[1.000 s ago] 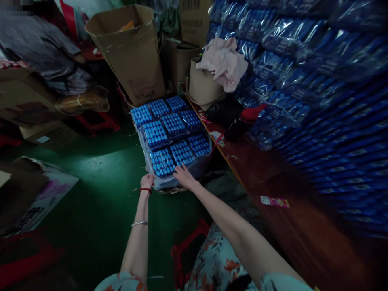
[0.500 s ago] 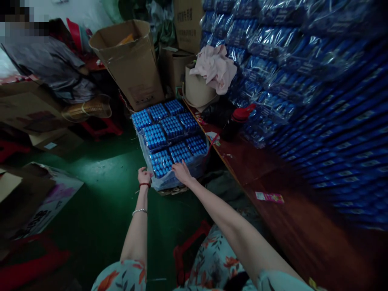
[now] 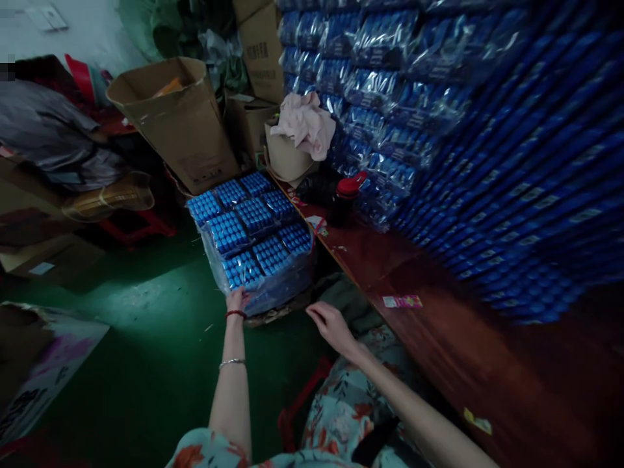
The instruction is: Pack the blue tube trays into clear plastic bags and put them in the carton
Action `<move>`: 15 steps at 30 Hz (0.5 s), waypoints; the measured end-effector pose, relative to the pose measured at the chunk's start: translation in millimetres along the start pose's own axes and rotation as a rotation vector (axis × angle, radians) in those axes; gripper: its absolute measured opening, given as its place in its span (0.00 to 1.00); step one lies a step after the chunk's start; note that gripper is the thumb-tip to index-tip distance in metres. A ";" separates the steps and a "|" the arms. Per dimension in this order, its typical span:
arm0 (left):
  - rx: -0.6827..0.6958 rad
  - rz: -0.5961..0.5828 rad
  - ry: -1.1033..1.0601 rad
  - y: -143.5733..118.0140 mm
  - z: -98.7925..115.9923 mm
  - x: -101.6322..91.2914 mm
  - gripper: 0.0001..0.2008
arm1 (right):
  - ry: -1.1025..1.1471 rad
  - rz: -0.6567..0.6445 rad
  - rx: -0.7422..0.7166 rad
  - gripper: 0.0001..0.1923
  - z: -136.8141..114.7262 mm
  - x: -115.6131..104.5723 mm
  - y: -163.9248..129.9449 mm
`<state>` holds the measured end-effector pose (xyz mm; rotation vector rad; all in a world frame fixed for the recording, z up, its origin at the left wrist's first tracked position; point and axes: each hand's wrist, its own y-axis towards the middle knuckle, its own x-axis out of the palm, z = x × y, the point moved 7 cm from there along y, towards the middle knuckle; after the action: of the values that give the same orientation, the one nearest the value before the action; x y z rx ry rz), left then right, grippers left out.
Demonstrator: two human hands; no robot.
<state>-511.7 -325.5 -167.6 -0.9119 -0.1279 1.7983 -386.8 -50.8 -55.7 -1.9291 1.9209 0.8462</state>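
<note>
- The left hand (image 3: pixel 237 299) rests on the near corner of the bundle (image 3: pixel 253 240), fingers curled against its plastic wrap, as if steadying it; whether they actually pinch the wrap cannot be told.
- The right hand (image 3: pixel 331 325) hangs free just right of the bundle's near edge, fingers loosely spread, holding nothing.
- The bundle sits low on the green floor (image 3: pixel 146 338), tight against the table (image 3: pixel 439 338) edge; its clear wrap holds blue packs in rows.
- Behind the bundle stands an open carton (image 3: pixel 180 130), contents unclear.
- Right of the carton, a smaller box (image 3: pixel 285 159) holds a pink cloth (image 3: pixel 305 123).
- Right of the bundle, a red-capped bottle (image 3: pixel 344 198) stands on the table.
</note>
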 end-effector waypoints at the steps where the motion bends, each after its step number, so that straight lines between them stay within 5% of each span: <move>1: -0.021 0.013 -0.049 0.1 5.6 -2.1 0.11 | 0.044 0.029 0.030 0.11 1.2 -11.9 -17.7; 7: 0.046 0.116 -0.218 -29.9 23.6 -18.2 0.08 | 0.051 0.150 0.196 0.13 1.0 -76.9 -111.1; 12: 0.332 0.195 -0.236 -69.1 63.8 -13.8 0.17 | 0.012 0.309 0.317 0.13 -0.7 -113.7 -186.6; 15: 0.538 0.171 -0.007 -95.5 101.1 4.4 0.19 | 0.000 0.396 0.385 0.14 -3.0 -125.8 -223.7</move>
<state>-503.8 -247.9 -52.4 -0.5398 0.4248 1.8581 -159.8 64.5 -23.8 -1.3524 2.3038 0.5120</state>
